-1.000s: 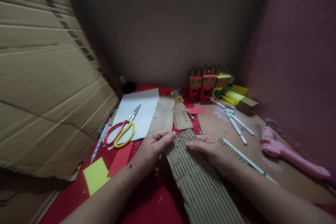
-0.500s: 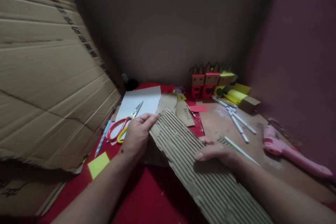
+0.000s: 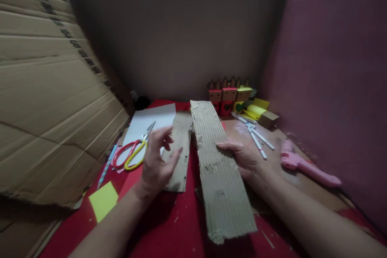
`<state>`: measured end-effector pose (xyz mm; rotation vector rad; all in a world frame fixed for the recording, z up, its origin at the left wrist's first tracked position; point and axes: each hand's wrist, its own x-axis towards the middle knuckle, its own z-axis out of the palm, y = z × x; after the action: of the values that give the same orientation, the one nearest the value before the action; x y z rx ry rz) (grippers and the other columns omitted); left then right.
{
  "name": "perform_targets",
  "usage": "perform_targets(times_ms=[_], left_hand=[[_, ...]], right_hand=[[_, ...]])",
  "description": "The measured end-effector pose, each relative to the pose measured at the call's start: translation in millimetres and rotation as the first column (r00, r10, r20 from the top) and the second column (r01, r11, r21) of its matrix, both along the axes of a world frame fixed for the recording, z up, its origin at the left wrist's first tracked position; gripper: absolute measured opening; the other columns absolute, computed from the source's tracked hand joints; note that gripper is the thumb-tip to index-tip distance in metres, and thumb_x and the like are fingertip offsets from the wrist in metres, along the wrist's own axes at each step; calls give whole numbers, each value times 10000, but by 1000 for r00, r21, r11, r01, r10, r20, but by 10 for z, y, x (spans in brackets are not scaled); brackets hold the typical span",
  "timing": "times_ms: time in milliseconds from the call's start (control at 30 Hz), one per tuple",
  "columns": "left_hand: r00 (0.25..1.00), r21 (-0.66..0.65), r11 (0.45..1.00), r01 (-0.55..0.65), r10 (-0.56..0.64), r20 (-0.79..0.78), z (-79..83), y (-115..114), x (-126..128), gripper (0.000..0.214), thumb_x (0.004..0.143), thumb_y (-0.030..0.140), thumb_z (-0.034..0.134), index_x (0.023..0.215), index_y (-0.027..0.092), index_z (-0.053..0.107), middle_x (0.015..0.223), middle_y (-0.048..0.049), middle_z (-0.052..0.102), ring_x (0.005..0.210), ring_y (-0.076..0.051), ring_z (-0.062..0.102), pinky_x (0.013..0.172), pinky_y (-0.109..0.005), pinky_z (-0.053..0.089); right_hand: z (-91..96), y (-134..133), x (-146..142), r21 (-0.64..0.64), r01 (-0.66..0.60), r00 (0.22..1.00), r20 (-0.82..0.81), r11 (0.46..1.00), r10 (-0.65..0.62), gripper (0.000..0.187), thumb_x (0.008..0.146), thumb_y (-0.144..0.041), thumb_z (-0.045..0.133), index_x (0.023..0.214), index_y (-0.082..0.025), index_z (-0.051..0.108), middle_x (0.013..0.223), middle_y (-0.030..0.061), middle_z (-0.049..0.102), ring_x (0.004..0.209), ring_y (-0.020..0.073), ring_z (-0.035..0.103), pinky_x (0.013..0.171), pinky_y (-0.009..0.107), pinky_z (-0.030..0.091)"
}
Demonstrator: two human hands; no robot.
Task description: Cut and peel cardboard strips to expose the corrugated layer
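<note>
A long strip of corrugated cardboard (image 3: 220, 177) is gripped at its right edge by my right hand (image 3: 243, 157), thumb on top and the other fingers mostly hidden beneath. Its upward face looks flatter, with torn paper patches. My left hand (image 3: 159, 161) hovers to the left with fingers apart and curved, holding nothing. Beneath and beside that hand, a second cardboard strip (image 3: 181, 157) lies on the red cloth (image 3: 169, 225). Scissors (image 3: 133, 155) with one red and one yellow handle rest on white paper (image 3: 157, 115), just left of my left hand.
A large cardboard sheet (image 3: 54, 100) leans along the left. At the back right stand several red and yellow paper figures (image 3: 229, 100). White markers (image 3: 256, 141) and a pink glue gun (image 3: 302, 163) lie on the brown board (image 3: 281, 193). A yellow paper square (image 3: 103, 201) sits front left.
My left hand has let go of the cardboard strip and opened. The strip has been turned over, from its ridged face to a flatter one, and now points more straight ahead in my right hand.
</note>
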<state>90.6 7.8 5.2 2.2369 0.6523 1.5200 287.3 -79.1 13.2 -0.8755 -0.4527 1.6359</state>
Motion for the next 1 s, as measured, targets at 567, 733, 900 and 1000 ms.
perform_targets(times_ms=[567,733,900,1000], left_hand=[[767,331,829,451,-171,-619,-40,-262,62,403,859,111,456,1244,226,489,1294,-86,505,1254,-234,356,1051,-478,278],[974,196,975,107,-64,-217,-40,-160,33,363,851,44,407,1138,216,548,1141,-88,522,1095,-189,473,928,-375,407],[981,-320,935,154,-183,-63,-43,-161,93,202,822,223,554,1024,209,559,957,-38,556,853,-145,544,769,-292,454],[969,-592,774,225,-241,54,-38,-212,170,318,777,243,602,1076,204,502,806,3,552,710,-116,530,639,-241,438]], right_hand=[[-91,43,-55,235,10,996,-84,972,10,372,648,-107,598,1018,-144,605,862,74,702,795,206,645,751,350,483],[-91,29,-75,296,31,998,-53,955,-16,332,656,-96,619,984,-151,615,836,65,699,736,185,643,740,334,488],[-118,7,-148,227,-34,999,12,973,33,377,637,-125,640,1012,-148,614,821,70,702,722,201,645,710,349,494],[-135,-3,-188,237,-63,998,44,969,55,365,650,-145,646,1013,-136,613,798,71,701,688,195,643,685,347,489]])
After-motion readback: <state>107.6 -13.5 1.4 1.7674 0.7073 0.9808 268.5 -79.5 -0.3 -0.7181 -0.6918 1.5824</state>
